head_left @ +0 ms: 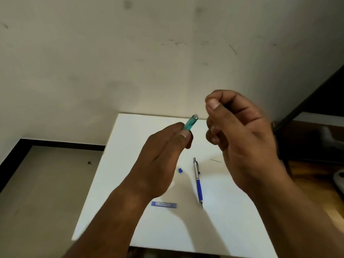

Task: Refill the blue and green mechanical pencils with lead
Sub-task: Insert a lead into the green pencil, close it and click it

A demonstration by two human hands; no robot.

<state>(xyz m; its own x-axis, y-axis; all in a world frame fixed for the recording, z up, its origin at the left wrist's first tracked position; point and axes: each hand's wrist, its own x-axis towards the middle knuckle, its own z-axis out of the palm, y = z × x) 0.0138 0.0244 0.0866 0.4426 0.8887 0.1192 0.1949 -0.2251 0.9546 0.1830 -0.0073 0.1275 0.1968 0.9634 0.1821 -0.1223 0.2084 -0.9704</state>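
My left hand (163, 155) grips the green mechanical pencil (190, 123) above the white table (130, 138). The pencil's back end points up and to the right. My right hand (240, 131) hovers just right of that end, thumb and forefinger pinched on a pencil lead that is barely visible and the other fingers curled. The blue mechanical pencil (198, 181) lies on the table below my hands, tip toward me. A loose lead (216, 160) lies to its right. The blue lead case (163, 204) lies near my left wrist, and a small blue cap (180, 170) sits left of the blue pencil.
The table stands against a pale wall (167, 53). The floor (46, 183) is to the left. Dark furniture and a wooden surface (316, 174) are on the right.
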